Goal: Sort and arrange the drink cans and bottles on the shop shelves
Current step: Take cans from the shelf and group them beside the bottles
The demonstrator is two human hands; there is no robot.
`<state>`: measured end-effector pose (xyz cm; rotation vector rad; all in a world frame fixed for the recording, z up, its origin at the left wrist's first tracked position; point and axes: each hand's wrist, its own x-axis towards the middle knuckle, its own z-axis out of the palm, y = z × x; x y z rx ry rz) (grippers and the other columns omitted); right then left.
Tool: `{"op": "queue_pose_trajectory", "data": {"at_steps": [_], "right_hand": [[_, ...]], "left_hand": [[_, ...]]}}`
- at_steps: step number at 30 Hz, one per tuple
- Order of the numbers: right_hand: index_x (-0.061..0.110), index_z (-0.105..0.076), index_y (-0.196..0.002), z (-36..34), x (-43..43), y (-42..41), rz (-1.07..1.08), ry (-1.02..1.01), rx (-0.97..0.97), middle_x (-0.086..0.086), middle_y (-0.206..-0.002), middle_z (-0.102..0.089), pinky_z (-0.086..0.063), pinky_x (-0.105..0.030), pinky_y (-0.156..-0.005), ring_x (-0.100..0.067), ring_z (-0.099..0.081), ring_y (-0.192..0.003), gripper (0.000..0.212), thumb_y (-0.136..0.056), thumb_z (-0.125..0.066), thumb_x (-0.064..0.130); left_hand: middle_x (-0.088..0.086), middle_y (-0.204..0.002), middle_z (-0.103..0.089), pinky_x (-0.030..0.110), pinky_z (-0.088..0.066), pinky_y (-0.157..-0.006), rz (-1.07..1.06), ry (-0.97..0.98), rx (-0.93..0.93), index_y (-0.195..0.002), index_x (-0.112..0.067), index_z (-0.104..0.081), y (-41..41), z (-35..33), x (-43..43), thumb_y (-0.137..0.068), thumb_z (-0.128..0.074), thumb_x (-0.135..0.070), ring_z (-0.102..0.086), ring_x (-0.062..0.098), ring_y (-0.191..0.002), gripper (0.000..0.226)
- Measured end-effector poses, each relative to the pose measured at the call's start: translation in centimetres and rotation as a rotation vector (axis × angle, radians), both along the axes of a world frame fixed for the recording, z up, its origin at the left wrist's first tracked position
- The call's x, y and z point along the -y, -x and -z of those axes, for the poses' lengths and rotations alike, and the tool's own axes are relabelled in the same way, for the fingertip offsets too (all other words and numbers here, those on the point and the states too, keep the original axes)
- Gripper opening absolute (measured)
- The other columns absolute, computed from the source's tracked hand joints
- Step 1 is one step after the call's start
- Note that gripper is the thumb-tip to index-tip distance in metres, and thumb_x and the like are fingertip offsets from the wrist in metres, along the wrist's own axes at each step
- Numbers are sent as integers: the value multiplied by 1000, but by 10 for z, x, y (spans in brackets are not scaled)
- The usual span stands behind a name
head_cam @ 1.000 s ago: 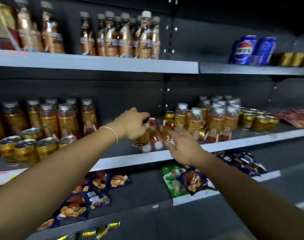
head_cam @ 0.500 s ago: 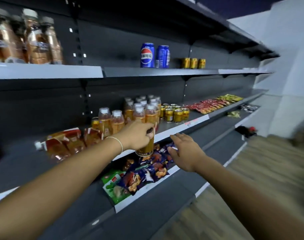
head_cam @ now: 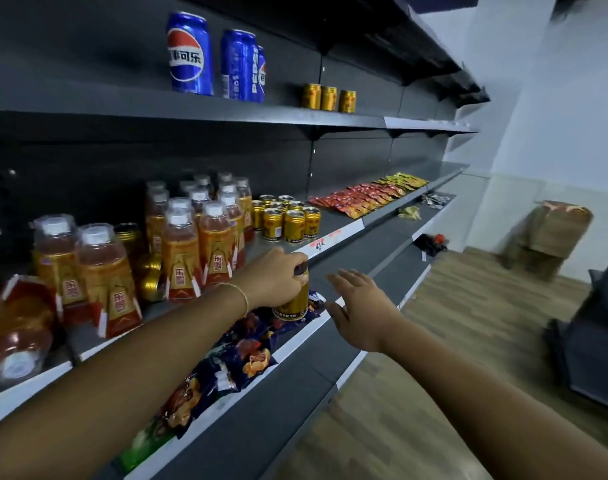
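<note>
Your left hand (head_cam: 271, 282) grips the gold can (head_cam: 292, 301) by its top, just off the shelf (head_cam: 347, 221) edge. Right hand (head_cam: 361, 306) is spread, empty — a slack top grip could drop the can onto the snack packets (head_cam: 247, 355).

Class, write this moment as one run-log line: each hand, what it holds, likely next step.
left hand: grips gold can from above | right hand: open, empty | next: probably to can group
</note>
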<state>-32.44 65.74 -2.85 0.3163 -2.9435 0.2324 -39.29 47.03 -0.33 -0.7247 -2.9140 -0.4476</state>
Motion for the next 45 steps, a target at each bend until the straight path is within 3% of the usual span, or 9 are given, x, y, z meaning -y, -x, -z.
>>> {"op": "queue_pose_trajectory", "data": {"at_steps": [5, 9, 13, 16, 21, 26, 30, 34, 45], "right_hand": [[20, -29, -155, -3, -16, 66, -14, 69, 49, -5, -162, -29, -21, -41, -122, -26, -18, -151, 60, -101, -47, 41], [17, -42, -148, -10, -19, 108, -38, 198, 72, -7, -148, -49, -36, -33, -106, -28, -43, -135, 57, -96, -60, 34], [27, -53, -135, -16, -18, 147, -65, 334, 94, 0, -125, -64, -43, -25, -80, -17, -58, -99, 47, -91, -67, 33], [27, -48, -140, -16, -17, 170, -102, 417, 88, 6, -129, -61, -47, -26, -90, -18, -58, -113, 60, -86, -74, 32], [23, -50, -137, -13, -15, 215, -204, 460, 100, 10, -120, -63, -52, -27, -90, -14, -60, -109, 71, -75, -85, 27], [25, -41, -146, -6, -13, 268, -362, 473, 108, 10, -128, -60, -52, -32, -94, -12, -60, -113, 97, -63, -91, 33], [63, -42, -116, -5, -12, 310, -491, 405, 89, 33, -111, -56, -44, -11, -84, 6, -53, -106, 76, -58, -85, 35], [38, -50, -128, -4, -7, 351, -536, 330, 126, 9, -124, -56, -45, -40, -104, -17, -50, -119, 72, -63, -81, 33], [23, -48, -130, 4, 12, 405, -658, -20, -127, 1, -133, -53, -32, -41, -108, -23, -43, -125, 74, -70, -73, 56]], "left_hand": [[7, -122, -55, 22, -23, -57, -3, -49, -46, -129, -22, -51, 63, -4, -24, -96, -50, -43, -40, 16, -88, 39], [9, -141, -51, 22, -35, -69, 8, -151, 48, -151, -23, -20, 98, -13, -35, -96, -54, -43, -53, 24, -106, 67], [9, -110, -63, 19, -35, -58, 1, -231, 74, -156, -29, -1, 121, -15, -41, -96, -56, -39, -60, 16, -87, 82], [18, -138, -53, 25, -39, -81, -7, -299, 115, -155, -31, 6, 135, -12, -41, -96, -59, -36, -55, 30, -121, 88], [14, -145, -43, 38, -44, -98, -61, -315, 108, -151, -40, 15, 159, -3, -36, -91, -63, -31, -47, 31, -130, 100], [4, -158, -25, 26, -36, -94, -145, -368, 73, -153, -35, 10, 181, 4, -26, -82, -72, -37, -38, 23, -137, 109], [3, -159, -27, 37, -41, -108, -252, -511, 229, -152, -37, 17, 198, 2, -18, -88, -69, -33, -43, 18, -134, 107], [4, -158, -30, 25, -39, -100, -406, -639, 241, -154, -34, 11, 205, 2, -17, -97, -55, -17, -48, 13, -129, 89], [6, -161, -21, 24, -19, -111, -710, -335, 111, -157, -23, -12, 211, 37, -35, -93, -48, -12, -20, 23, -148, 74]]}}
